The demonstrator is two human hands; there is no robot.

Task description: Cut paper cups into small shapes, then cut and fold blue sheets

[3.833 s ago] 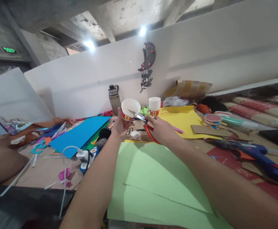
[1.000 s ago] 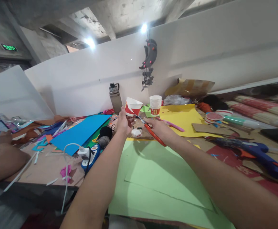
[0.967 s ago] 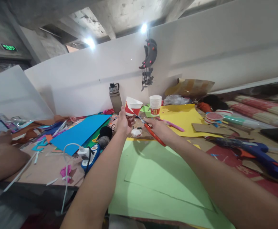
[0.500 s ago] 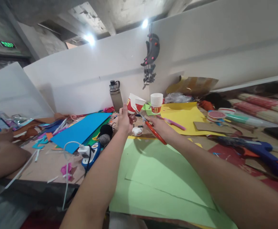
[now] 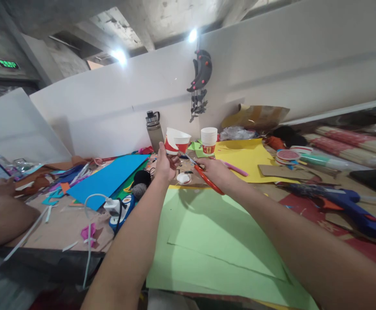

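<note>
My left hand [image 5: 167, 162] is closed around a red and white paper cup [image 5: 181, 141], whose wall is cut open so the sides splay apart. In my right hand [image 5: 214, 168] is a pair of scissors [image 5: 207, 178] with red-orange handles. Their blades point up and left to the lower part of the cup; whether they touch it at this instant I cannot tell. Beneath the hands lies a small white round piece [image 5: 184, 178]. Behind my right hand a stack of paper cups [image 5: 209, 140] stands upright.
Pale green sheets [image 5: 213, 249] cover the table before me. Left are a blue sheet [image 5: 110, 174], a power strip [image 5: 122, 212] and a bottle [image 5: 154, 131]. Yellow paper [image 5: 242, 150] and a blue glue gun [image 5: 352, 206] lie right. Another person's arm [image 5: 8, 215] rests at far left.
The cup has turned in my left hand, and its cut wall now spreads wider. The scissors stay close to it. The whole view has shifted slightly.
</note>
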